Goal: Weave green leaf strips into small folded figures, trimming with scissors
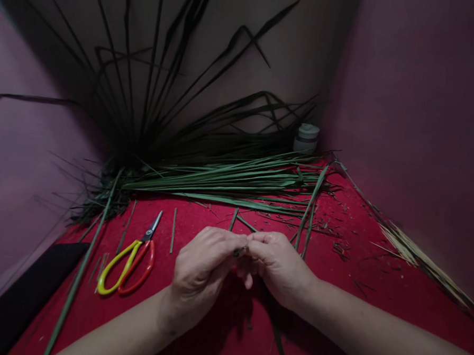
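The hands pinch a small leaf piece together. Leaf scraps litter the red surface between purplish walls.

Scissors left of both hands

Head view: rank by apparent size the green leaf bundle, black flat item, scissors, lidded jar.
1. Green leaf bundle / black flat item: unsure; the latter is nearer and cut off by the frame.
2. Scissors
3. Lidded jar
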`<state>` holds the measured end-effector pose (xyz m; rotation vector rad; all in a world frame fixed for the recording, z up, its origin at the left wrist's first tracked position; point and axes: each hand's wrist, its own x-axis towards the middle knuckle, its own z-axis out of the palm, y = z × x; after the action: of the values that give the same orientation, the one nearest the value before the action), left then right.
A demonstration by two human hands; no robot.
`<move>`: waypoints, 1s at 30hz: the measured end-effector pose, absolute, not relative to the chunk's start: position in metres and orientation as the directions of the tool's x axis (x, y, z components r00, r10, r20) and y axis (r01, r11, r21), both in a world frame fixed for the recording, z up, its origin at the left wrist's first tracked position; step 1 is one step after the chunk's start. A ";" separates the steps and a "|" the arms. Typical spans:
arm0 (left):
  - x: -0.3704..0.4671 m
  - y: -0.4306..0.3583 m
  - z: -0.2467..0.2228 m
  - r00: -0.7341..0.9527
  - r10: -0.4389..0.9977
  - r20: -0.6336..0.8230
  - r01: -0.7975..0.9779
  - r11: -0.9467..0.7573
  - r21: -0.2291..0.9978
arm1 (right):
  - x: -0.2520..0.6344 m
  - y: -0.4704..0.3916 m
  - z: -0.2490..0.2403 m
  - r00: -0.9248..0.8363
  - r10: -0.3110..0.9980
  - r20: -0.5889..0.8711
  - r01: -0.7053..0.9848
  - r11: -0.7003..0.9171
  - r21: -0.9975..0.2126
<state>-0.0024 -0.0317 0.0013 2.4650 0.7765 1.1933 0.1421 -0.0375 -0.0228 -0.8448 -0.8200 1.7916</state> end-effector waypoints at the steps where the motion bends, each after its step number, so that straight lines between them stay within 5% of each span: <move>1: -0.002 -0.031 0.002 0.540 0.539 0.646 0.348 -0.842 0.411 | 0.141 -0.038 -0.023 -0.295 0.936 -0.191 -0.481 -0.319 -0.817; 5: -0.003 -0.030 0.002 0.661 0.372 0.652 0.400 -0.910 0.113 | 0.138 -0.039 -0.024 -0.314 0.933 -0.177 -0.567 -0.334 -0.753; 9: -0.006 -0.030 -0.005 0.702 0.331 0.631 0.425 -0.905 0.002 | 0.140 -0.039 -0.024 -0.352 0.918 -0.181 -0.628 -0.375 -0.682; 20: 0.002 -0.022 -0.005 0.679 0.322 0.660 0.440 -0.898 -0.014 | 0.149 -0.033 -0.014 -0.332 0.915 -0.230 -0.785 -0.403 -0.470; 30: -0.001 -0.021 -0.014 0.659 0.364 0.658 0.401 -0.910 0.102 | 0.152 -0.032 -0.008 -0.273 0.951 -0.147 -0.737 -0.305 -0.603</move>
<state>-0.0005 -0.0212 -0.0136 2.9089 0.6708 1.1353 0.1521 -0.0319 -0.0085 -0.5886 -0.5079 1.8200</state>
